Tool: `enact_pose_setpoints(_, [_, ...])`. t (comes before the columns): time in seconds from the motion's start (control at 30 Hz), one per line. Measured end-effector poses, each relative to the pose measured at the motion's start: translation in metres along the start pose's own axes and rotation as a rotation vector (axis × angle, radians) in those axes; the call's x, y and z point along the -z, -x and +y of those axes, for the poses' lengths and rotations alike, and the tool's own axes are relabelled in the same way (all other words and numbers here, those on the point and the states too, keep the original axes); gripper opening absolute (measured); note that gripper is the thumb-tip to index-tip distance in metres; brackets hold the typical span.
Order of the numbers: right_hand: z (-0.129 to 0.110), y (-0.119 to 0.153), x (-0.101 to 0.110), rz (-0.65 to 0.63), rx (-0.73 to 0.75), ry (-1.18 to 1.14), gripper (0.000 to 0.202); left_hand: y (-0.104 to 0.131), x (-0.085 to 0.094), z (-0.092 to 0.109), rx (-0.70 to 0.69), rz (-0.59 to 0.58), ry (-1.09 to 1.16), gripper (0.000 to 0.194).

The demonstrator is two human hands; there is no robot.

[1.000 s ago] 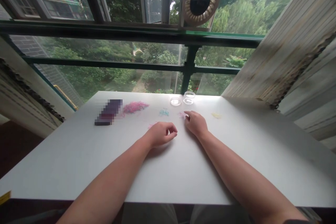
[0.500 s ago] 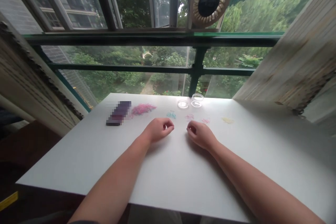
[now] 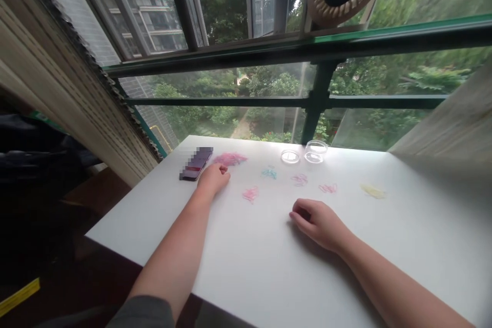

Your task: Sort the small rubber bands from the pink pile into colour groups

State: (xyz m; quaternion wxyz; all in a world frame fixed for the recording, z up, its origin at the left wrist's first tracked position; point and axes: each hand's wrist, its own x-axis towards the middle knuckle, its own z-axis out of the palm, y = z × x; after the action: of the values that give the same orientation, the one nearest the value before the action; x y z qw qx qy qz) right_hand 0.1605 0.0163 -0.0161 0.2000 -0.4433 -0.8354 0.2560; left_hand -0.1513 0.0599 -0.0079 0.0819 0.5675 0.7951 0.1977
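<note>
My left hand (image 3: 215, 179) is at the near edge of a pink heap (image 3: 232, 159) of small thin pieces, its fingers curled and partly hidden; whatever they hold does not show. My right hand (image 3: 313, 218) rests on the white table with fingers curled in and the thumb near the index finger; nothing shows in it. Between the hands lies a small pink cluster (image 3: 250, 194) of thin loops. Farther back are a teal cluster (image 3: 269, 172), a purple cluster (image 3: 299, 180), another pink cluster (image 3: 328, 188) and a pale yellow cluster (image 3: 373, 191).
A phone (image 3: 196, 164), partly pixelated, lies left of the heap. At the back stand a clear round container (image 3: 315, 151) and a flat clear round dish or lid (image 3: 290, 157). Behind the white table (image 3: 246, 256) runs a green window railing (image 3: 230, 102); a curtain (image 3: 77, 77) hangs at left.
My left hand has gone left, from the table's middle to the pink heap. The small pink cluster now shows between the hands. My right hand has drawn slightly nearer; the view has turned left.
</note>
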Motion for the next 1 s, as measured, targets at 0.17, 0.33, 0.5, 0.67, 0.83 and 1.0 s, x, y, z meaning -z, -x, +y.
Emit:
enact_pose_setpoints(0.17, [0.001,0.001,0.0,0.003,0.002,-0.029,0.017,0.0,-0.001,0.004,-0.009,0.003,-0.022,0.023])
enact_pose_setpoints(0.33, [0.001,0.001,-0.002,0.018,0.013,-0.024,0.017,-0.001,-0.003,0.008,-0.024,0.034,-0.055,0.019])
enact_pose_setpoints(0.5, [0.0,0.001,-0.002,0.019,0.016,-0.015,0.016,0.0,-0.006,0.009,-0.042,0.053,-0.063,0.021])
enact_pose_setpoints(0.67, [0.0,0.001,-0.001,0.023,0.012,-0.025,0.016,0.007,-0.009,0.019,-0.127,0.031,0.005,0.024])
enact_pose_setpoints(0.83, [0.0,-0.001,-0.001,0.059,0.016,-0.105,0.009,0.032,-0.016,0.05,-0.352,-0.064,0.132,0.021])
enact_pose_setpoints(1.0, [0.0,-0.001,-0.003,0.149,-0.018,-0.354,0.014,0.068,-0.02,0.084,-0.651,-0.163,0.261,0.017])
